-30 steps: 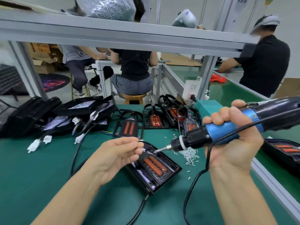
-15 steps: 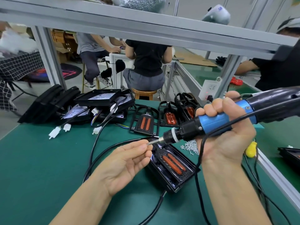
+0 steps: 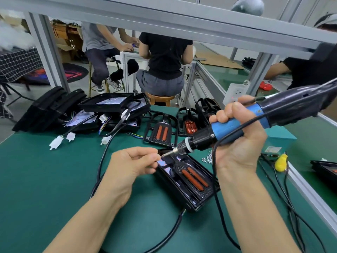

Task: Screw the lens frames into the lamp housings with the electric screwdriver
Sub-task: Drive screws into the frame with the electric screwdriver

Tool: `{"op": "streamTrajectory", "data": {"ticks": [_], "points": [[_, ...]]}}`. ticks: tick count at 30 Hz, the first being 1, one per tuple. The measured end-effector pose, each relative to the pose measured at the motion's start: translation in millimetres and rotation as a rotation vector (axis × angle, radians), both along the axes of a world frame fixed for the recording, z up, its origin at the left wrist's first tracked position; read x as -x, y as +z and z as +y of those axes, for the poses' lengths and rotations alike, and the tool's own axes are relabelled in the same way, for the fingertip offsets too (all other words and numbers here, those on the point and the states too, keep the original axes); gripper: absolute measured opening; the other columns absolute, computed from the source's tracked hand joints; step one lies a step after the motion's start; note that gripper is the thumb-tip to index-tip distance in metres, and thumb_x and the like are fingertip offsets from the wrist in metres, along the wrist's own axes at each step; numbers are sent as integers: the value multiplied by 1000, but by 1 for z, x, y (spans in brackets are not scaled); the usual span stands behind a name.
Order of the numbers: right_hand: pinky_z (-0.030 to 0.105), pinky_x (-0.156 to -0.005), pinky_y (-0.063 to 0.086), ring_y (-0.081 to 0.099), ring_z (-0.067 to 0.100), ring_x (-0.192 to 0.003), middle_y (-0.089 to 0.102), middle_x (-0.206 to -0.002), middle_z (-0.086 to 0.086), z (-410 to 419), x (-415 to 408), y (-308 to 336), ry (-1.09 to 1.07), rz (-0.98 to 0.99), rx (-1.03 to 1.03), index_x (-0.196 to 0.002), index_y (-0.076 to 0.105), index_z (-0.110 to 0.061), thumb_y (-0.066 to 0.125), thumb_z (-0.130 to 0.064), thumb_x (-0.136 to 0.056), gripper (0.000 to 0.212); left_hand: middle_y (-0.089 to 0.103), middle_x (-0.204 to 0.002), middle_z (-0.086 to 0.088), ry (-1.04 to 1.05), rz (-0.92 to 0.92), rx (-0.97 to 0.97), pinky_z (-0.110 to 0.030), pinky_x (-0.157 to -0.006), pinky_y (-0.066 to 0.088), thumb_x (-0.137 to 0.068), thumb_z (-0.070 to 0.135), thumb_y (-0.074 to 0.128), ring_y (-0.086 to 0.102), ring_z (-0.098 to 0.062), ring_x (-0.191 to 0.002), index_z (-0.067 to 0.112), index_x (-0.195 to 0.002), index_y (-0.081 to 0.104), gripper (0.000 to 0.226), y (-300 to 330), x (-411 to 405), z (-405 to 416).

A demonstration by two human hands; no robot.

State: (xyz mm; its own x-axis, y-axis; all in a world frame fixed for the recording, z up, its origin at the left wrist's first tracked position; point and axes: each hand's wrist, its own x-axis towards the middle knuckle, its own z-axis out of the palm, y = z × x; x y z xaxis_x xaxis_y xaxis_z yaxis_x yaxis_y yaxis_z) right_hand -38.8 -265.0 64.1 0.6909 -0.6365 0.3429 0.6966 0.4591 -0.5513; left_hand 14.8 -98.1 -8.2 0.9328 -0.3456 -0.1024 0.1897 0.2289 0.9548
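Right hand (image 3: pixel 238 143) grips electric screwdriver (image 3: pixel 237 125); left hand (image 3: pixel 133 165) pinched at bit.

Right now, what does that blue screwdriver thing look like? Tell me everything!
The electric screwdriver has a blue grip, a black rear body and a black nose with a thin metal bit. It looks like plastic. The right hand grips it, tilted, with the tip pointing down-left. The tip meets the left hand's fingertips above the lamp housing. A black cord hangs past it.
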Motion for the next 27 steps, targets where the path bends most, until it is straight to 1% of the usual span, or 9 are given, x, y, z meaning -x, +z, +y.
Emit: {"op": "streamTrajectory", "data": {"ticks": [4, 8, 11, 13, 16, 18, 21, 25, 27], "points": [[23, -54, 43, 49, 11, -48, 47, -57, -3, 2, -10, -11, -29, 54, 66, -83, 51, -17, 54, -1, -71, 21, 73, -74, -4, 133, -175, -241, -16, -46, 46, -81, 1, 69, 58, -5, -51, 17, -74, 72, 17, -13, -10, 5], [24, -54, 43, 48, 13, -48, 49, -55, -2, 2, -17, -24, -50, 131, 123, -84, 52, -15, 56, 1, -69, 23, 74, -80, 9, 70, -301, -315, -14, -48, 44, -85, 4, 66, 58, -4, -52, 21, -79, 73, 20, -26, -10, 4], [25, -54, 43, 48, 14, -48, 49, -54, -2, 2, -22, -28, -69, 146, 158, -84, 52, -15, 57, 2, -69, 23, 73, -84, 11, 21, -368, -370, -20, -54, 44, -86, 8, 65, 59, -8, -55, 26, -81, 73, 20, -29, -10, 1], [26, -54, 43, 48, 14, -48, 50, -54, -3, 2, -23, -30, -77, 136, 185, -85, 51, -14, 57, 2, -69, 23, 72, -79, 9, 7, -409, -412, -20, -56, 42, -86, 10, 65, 59, -9, -55, 28, -80, 72, 20, -30, -10, -1], [27, -54, 44, 48, 15, -48, 51, -53, -3, 3, -24, -31, -79, 128, 239, -85, 50, -13, 56, 3, -71, 22, 62, -58, 2, 22, -491, -527, -22, -51, 36, -84, 18, 67, 50, -9, -48, 33, -78, 71, 17, -29, -11, -2], [27, -55, 44, 48, 16, -48, 52, -53, -3, 5, -25, -31, -76, 141, 263, -85, 52, -13, 57, 2, -71, 22, 60, -56, 6, 7, -513, -577, -20, -50, 33, -82, 19, 68, 43, -6, -45, 31, -75, 70, 15, -25, -15, -1], [27, -56, 43, 48, 16, -49, 52, -54, -2, 8, -26, -34, -72, 160, 277, -82, 55, -16, 59, 2, -69, 23, 70, -68, 8, -36, -474, -576, -20, -58, 43, -82, 10, 67, 54, -7, -51, 26, -74, 67, 19, -23, -18, -2], [25, -54, 43, 49, 15, -48, 52, -55, -2, 13, -26, -36, -53, 160, 283, -81, 56, -17, 59, 4, -68, 24, 69, -66, 6, 2, -486, -608, -31, -65, 51, -81, 7, 67, 57, -14, -54, 25, -73, 66, 20, -30, -14, -2], [24, -54, 43, 48, 16, -48, 52, -55, -1, 15, -25, -36, -52, 157, 278, -81, 56, -16, 58, 5, -67, 25, 68, -64, 10, 24, -516, -629, -29, -65, 50, -81, 8, 68, 56, -7, -55, 28, -72, 66, 21, -33, -12, -2]]}}
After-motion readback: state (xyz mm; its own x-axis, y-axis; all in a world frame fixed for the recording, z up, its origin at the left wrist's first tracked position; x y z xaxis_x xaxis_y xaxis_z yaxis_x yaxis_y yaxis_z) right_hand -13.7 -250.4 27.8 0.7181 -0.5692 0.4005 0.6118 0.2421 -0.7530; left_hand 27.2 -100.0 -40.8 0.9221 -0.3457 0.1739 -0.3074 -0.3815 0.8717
